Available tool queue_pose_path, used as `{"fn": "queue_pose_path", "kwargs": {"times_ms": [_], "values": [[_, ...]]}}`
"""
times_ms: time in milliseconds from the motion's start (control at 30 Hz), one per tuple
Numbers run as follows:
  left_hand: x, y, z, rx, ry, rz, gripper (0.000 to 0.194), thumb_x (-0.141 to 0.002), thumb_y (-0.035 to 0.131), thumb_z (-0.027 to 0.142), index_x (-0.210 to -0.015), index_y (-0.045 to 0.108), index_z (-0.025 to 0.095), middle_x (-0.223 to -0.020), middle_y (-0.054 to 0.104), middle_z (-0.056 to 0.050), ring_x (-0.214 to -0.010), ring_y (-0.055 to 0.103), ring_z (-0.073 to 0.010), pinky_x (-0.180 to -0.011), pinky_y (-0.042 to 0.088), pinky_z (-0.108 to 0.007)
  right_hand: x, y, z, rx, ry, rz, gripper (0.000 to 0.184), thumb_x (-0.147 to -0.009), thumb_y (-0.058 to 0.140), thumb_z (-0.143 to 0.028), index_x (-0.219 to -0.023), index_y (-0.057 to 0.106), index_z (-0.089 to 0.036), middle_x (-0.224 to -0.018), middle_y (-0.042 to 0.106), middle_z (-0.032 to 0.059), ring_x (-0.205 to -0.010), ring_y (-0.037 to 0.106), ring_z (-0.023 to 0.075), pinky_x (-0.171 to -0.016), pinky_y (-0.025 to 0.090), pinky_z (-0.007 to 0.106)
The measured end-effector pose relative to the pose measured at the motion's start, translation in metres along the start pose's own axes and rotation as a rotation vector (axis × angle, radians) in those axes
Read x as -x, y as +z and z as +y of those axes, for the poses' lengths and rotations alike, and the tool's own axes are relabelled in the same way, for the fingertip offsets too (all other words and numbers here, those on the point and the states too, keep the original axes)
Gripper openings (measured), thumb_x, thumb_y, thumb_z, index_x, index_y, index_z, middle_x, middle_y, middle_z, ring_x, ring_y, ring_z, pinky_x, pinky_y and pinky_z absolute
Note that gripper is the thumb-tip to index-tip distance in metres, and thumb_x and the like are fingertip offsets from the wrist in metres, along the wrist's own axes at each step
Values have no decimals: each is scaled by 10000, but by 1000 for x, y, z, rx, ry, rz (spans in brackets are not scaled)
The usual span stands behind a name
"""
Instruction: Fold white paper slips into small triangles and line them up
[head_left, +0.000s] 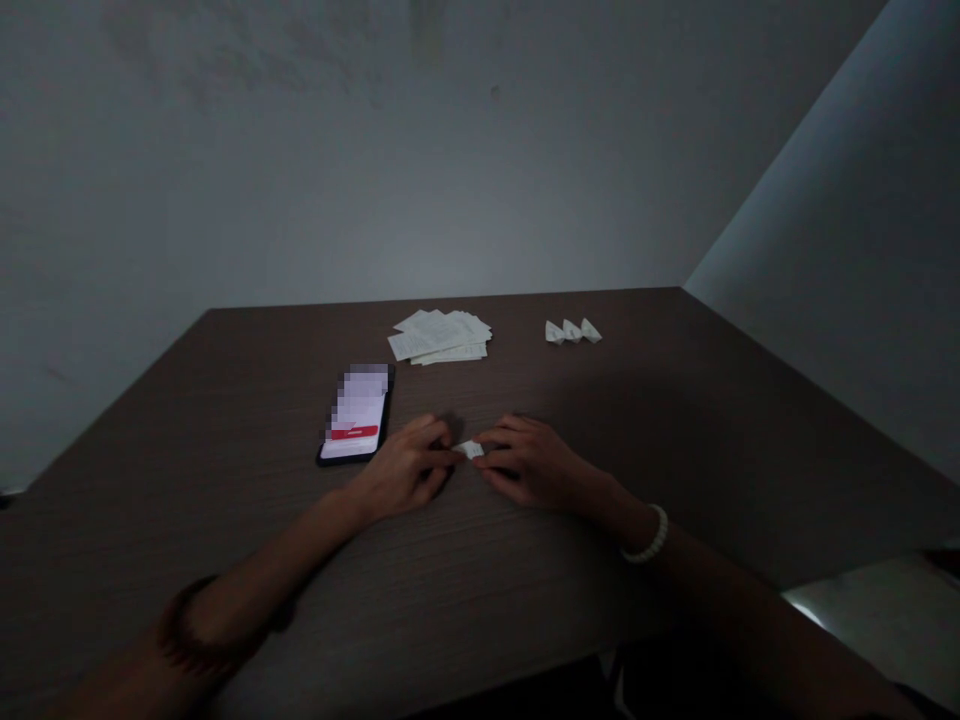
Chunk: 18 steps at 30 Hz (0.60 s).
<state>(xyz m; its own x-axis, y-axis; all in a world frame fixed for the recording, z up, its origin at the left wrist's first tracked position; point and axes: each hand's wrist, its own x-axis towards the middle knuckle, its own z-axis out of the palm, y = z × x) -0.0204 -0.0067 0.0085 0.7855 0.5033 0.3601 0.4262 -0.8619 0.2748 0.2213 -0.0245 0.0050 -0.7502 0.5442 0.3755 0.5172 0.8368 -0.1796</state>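
A small folded piece of paper (471, 449), white with faint print, sits between my two hands low over the table. My left hand (411, 462) is closed, its fingertips pinching the paper's left end. From the other side my right hand (529, 460) grips the right end between thumb and fingers. The fingers cover both ends, so only the middle of the paper shows. Just left of my left hand lies a phone (358, 412) with a lit screen, part of it blurred out.
A loose pile of printed paper slips (442, 336) lies toward the back of the brown wooden table (247, 400). To its right, several small folded paper pieces (572, 331) stand in a row. Grey walls (450, 200) rise behind the table and at its right side.
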Motion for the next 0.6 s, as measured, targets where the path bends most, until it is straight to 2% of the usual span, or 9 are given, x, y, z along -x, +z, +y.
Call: {"fn": "queue_pose_path", "kwargs": {"times_ms": [267, 467, 600], "values": [[-1, 1, -1, -36, -1, -40, 308, -878, 442, 156, -1004, 720, 195, -874, 539, -74, -807, 475, -207, -709, 410, -351, 0, 1, 0, -2, 7, 2, 163, -892, 537, -222, -951, 689, -220, -1137, 650, 60, -980, 533, 212, -835, 443, 369], [-3, 2, -2, -6, -88, -23, 314, -837, 467, 141, -952, 747, 226, -805, 539, -56, -797, 485, -212, -706, 408, -349, 0, 3, 0, -20, 8, -3, 158, -874, 566, -214, -975, 687, -224, -1126, 655, 59, -979, 534, 212, -835, 443, 365], [-2, 3, -4, -25, -140, 42, 311, -833, 456, 139, -881, 758, 192, -743, 559, -56, -771, 496, -213, -736, 415, -379, 1, 4, 1, -20, 25, -4, 181, -889, 547, -226, -1004, 688, -227, -1138, 654, 53, -979, 535, 209, -842, 441, 367]]}}
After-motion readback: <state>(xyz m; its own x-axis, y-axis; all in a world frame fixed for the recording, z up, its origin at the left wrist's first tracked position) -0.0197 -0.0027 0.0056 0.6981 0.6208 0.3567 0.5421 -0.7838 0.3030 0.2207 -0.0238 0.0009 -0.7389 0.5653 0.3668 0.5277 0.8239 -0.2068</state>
